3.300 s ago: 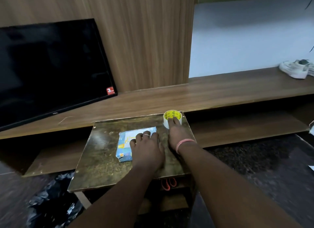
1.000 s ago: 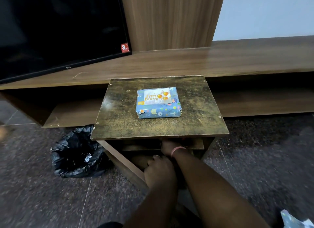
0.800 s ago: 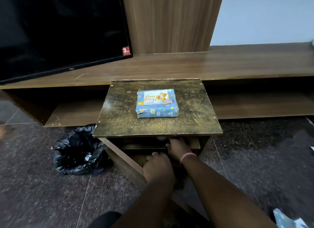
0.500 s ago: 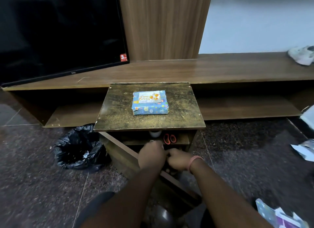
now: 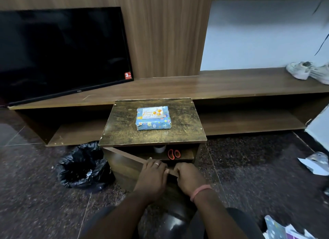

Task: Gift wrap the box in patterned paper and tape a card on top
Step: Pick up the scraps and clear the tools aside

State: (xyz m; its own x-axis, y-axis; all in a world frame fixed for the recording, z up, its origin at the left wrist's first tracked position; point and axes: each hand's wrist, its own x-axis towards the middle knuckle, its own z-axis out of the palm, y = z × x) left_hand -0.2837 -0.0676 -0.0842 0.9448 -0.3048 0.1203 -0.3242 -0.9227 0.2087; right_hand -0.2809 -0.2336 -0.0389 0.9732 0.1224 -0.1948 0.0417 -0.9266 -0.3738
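The box (image 5: 153,124), wrapped in blue patterned paper, lies on the small wooden table (image 5: 124,132). A white birthday card (image 5: 152,112) lies flat on top of it. Both hands are low, in front of the table's open lower compartment. My left hand (image 5: 153,174) curls its fingers over the top edge of a slanted wooden panel (image 5: 124,162). My right hand (image 5: 188,178) grips the same edge just to the right. On the shelf inside sit a tape roll (image 5: 159,148) and orange-handled scissors (image 5: 173,154).
A black bin bag (image 5: 83,167) stands left of the table. A TV (image 5: 62,50) and white shoes (image 5: 306,72) sit on the long low unit behind. Paper scraps (image 5: 316,164) lie on the floor to the right, and more wrapping paper (image 5: 284,230) at the bottom right.
The tape roll has gone from the tabletop to the shelf underneath. Both hands have drawn back out of the compartment to the panel's edge. The view has pulled back and up.
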